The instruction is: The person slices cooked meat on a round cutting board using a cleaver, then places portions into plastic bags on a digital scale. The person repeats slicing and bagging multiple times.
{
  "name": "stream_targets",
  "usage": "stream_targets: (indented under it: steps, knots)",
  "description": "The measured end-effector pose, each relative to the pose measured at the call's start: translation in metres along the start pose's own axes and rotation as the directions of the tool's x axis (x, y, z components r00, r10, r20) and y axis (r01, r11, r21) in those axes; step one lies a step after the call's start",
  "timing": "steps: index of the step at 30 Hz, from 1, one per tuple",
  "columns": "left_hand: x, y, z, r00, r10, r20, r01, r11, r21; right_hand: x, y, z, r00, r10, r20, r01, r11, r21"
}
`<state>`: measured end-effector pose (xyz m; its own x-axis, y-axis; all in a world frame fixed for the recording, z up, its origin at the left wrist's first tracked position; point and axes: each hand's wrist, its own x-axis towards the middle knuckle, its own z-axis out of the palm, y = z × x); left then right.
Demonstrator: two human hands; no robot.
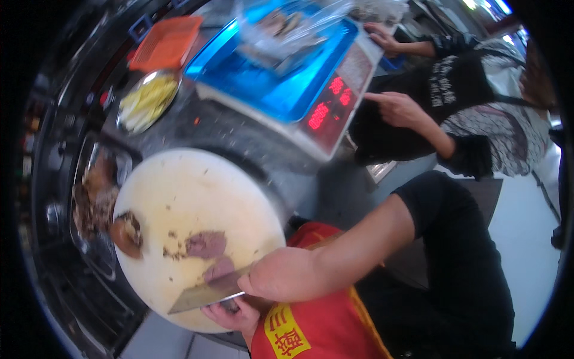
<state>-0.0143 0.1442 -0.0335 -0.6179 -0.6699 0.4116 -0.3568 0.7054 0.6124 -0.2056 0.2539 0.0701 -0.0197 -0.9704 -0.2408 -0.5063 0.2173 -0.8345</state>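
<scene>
My right hand [278,275] grips a broad-bladed cleaver [206,295], its blade standing over the near part of a round white chopping board [173,173]. Close against the blade's near side is my left hand [236,314], fingers curled. What those fingers hold is mostly hidden by the blade and too dark to name. Just beyond the blade lies a slice of purplish-brown meat [219,270]. Farther up the board is a small pile of similar meat slices [206,244], with dark crumbs around it. A brown, rounded chunk of cooked meat [127,235] rests at the board's left edge.
Left of the board stands a metal tray [122,157] of brown cooked meat. Beyond are a plate [173,99] of yellow-green leaves, an orange basket [167,45] and a scale [281,134] bearing a blue tray [215,66] with a plastic bag. A person's hand [400,109] points at the scale.
</scene>
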Motion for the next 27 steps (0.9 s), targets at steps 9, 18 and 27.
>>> stream_targets:
  steps: [9,18,27]
  knots:
    - [0.005,0.011,0.007,0.999,0.040,-0.013,-0.039,0.997,0.063,-0.004,0.002,-0.012,0.995,0.050,0.089,-0.042,0.996,-0.082]
    - [0.018,0.031,-0.005,0.998,0.017,0.054,-0.017,1.000,0.012,-0.005,0.009,-0.035,0.990,-0.005,0.139,0.031,0.983,-0.180]
    - [0.036,0.036,-0.002,0.994,-0.058,0.094,0.064,0.996,-0.063,-0.007,0.012,-0.067,0.997,0.020,-0.069,-0.035,0.973,-0.228]
